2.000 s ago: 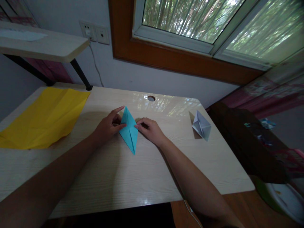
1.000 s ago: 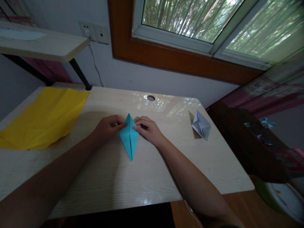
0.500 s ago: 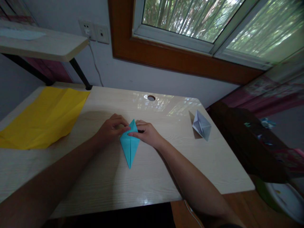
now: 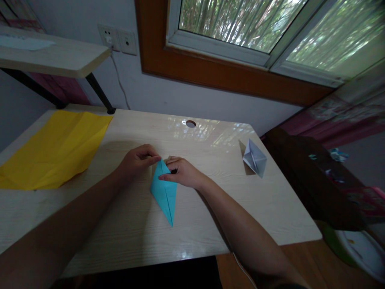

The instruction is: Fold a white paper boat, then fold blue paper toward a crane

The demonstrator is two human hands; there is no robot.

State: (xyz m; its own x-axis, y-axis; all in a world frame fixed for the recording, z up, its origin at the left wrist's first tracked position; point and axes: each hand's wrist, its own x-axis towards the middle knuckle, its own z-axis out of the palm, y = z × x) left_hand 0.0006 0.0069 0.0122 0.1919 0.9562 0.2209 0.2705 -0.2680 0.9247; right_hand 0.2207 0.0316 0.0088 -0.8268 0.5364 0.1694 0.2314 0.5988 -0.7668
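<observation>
While a yellow paper sheet [image 4: 57, 148] lies flat at the left of the pale worktop [image 4: 210, 208], the left hand [image 4: 136, 160] pinches the upper tip of a folded teal paper [image 4: 164, 192], fingers closed on it. The right hand [image 4: 183, 172] grips the same top end from the other side, both equally near. The narrow kite-shaped piece runs lengthwise toward the person, its sharp point nearest the body. A small white folded paper boat [image 4: 255, 158] sits well apart at the right.
</observation>
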